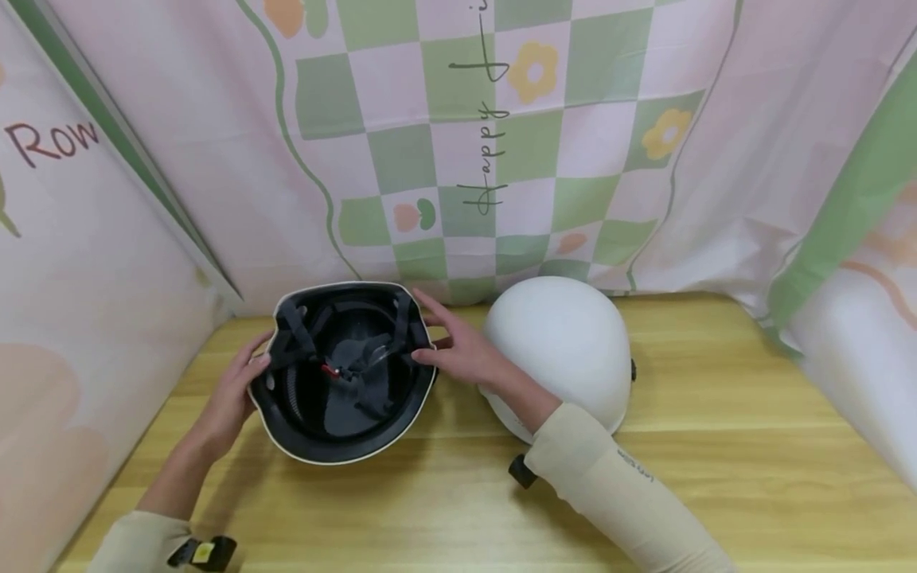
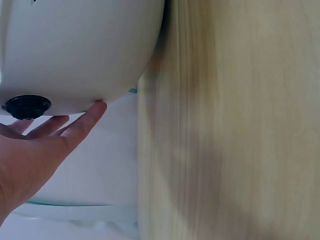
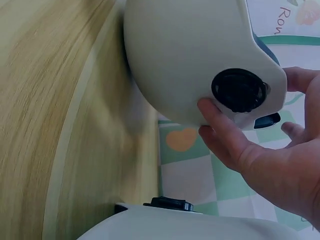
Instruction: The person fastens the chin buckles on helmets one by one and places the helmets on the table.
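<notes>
A white helmet (image 1: 322,447) is turned with its opening up, its black lining, dark straps (image 1: 292,326) and a small red piece of the buckle (image 1: 330,371) showing. My left hand (image 1: 228,402) holds its left side, thumb by the rim and fingers on the outer shell. On the opposite side my right hand (image 1: 466,350) grips the edge, thumb at the rim. In the right wrist view, the fingertips touch the shell beside a round black knob (image 3: 240,90). A similar black knob (image 2: 27,107) sits above the left fingers. Whether the helmet touches the table cannot be told.
A second white helmet (image 1: 559,350) rests dome up on the wooden table (image 1: 752,430), just right of the first and partly behind my right forearm. Patterned curtains (image 1: 530,143) hang along the table's back and sides.
</notes>
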Demonstrator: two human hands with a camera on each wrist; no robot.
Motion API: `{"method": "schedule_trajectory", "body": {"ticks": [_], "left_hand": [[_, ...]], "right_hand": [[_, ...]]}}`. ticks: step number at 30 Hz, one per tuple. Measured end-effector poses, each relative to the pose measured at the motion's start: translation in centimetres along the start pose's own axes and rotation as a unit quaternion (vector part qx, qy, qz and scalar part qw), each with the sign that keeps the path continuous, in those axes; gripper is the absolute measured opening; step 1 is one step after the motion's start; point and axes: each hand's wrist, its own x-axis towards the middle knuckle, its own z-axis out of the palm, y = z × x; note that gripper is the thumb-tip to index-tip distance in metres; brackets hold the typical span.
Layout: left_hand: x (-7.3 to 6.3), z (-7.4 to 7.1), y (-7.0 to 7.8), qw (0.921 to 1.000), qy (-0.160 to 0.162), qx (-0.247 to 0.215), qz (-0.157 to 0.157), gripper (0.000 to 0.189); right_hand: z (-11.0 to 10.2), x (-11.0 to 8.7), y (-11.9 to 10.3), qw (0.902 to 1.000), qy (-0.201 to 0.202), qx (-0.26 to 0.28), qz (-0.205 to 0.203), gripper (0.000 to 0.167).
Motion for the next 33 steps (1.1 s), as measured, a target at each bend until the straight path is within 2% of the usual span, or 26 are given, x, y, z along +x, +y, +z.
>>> {"method": "schedule_trajectory", "body": {"ticks": [5,9,13,18,21,22,26,29,33], "left_hand": [[0.0,0.1,-0.1,0.9994,0.004,-0.015,0.029,0.035],[-0.1,0.1,-0.4,0.9971,0.000,-0.044,0.062,0.030],[-0.2,0.2,-0.8,0.9923,-0.006,-0.086,0.089,0.028],[-0.4,0.0,-1.0,0.9877,-0.012,-0.117,0.103,0.029],[-0.5,0.0,-1.1,0.9861,-0.015,-0.127,0.107,0.032],[-0.5,0.0,-1.1,0.9856,-0.016,-0.130,0.107,0.034],[-0.4,0.0,-1.1,0.9829,-0.020,-0.140,0.119,0.040],[-0.4,-0.1,-1.0,0.9806,-0.028,-0.141,0.133,0.044],[-0.4,-0.2,-0.7,0.9789,-0.033,-0.129,0.155,0.047]], "right_hand": [[0.2,-0.1,0.5,0.9997,-0.004,-0.023,-0.012,0.086],[0.3,-0.2,0.8,0.9999,0.000,-0.011,-0.012,0.086],[0.5,-0.6,0.9,0.9990,-0.010,0.042,0.014,0.081],[0.8,-0.8,0.7,0.9878,-0.033,0.143,0.053,0.074],[0.7,-0.8,0.7,0.9837,-0.041,0.165,0.057,0.074],[0.5,-0.8,0.7,0.9843,-0.044,0.163,0.053,0.075],[-0.2,-0.8,0.8,0.9945,-0.054,0.089,0.011,0.078],[-0.6,-0.8,0.6,0.9975,-0.062,0.030,-0.019,0.088],[-0.8,-0.9,0.7,0.9958,-0.086,0.018,-0.028,0.103]]}}
